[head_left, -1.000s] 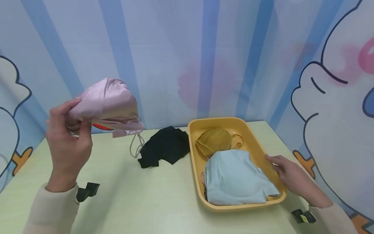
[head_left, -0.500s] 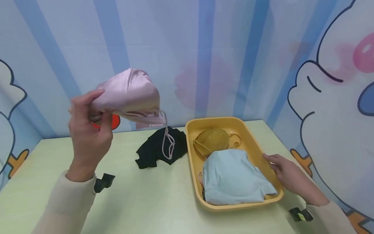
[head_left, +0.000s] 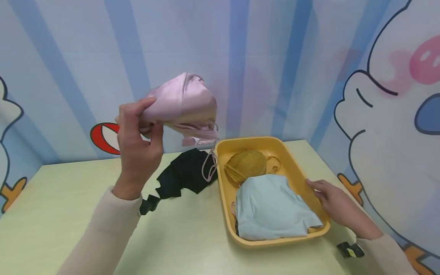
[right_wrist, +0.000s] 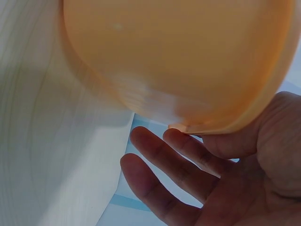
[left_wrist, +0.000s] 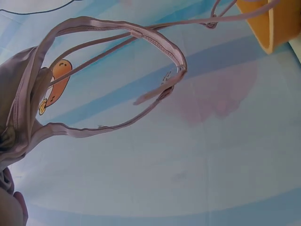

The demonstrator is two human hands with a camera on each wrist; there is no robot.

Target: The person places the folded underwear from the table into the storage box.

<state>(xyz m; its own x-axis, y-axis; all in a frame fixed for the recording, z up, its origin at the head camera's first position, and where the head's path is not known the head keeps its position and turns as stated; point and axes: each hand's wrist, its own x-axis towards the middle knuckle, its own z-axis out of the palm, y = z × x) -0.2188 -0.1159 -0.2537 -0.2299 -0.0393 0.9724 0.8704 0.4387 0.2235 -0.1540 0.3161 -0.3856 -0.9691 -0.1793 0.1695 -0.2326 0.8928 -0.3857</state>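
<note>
A folded pink satin bra (head_left: 185,103) is held in the air by my left hand (head_left: 139,141), its thumb below and fingers above. Thin straps dangle from it in front of the black cloth (head_left: 185,172), and in the left wrist view the bra's band (left_wrist: 94,129) hangs in a loop. My right hand (head_left: 338,204) pinches the right rim of a yellow plastic tray (head_left: 292,152) between thumb and forefinger; in the right wrist view the other fingers (right_wrist: 155,188) are spread away from it. Inside the tray lie a mustard bra (head_left: 249,164) and a folded light blue garment (head_left: 275,206).
Beside the tray's left wall, the black cloth lies on the pale wooden table (head_left: 182,236). A cartoon-printed curtain (head_left: 258,76) stands right behind the table. Something pink and dark, mostly hidden, shows at the blue garment's left edge.
My left hand has carried the pink bra rightward and slightly up, from the left side to near the tray. My right hand stays at the tray's rim. The view has shifted slightly.
</note>
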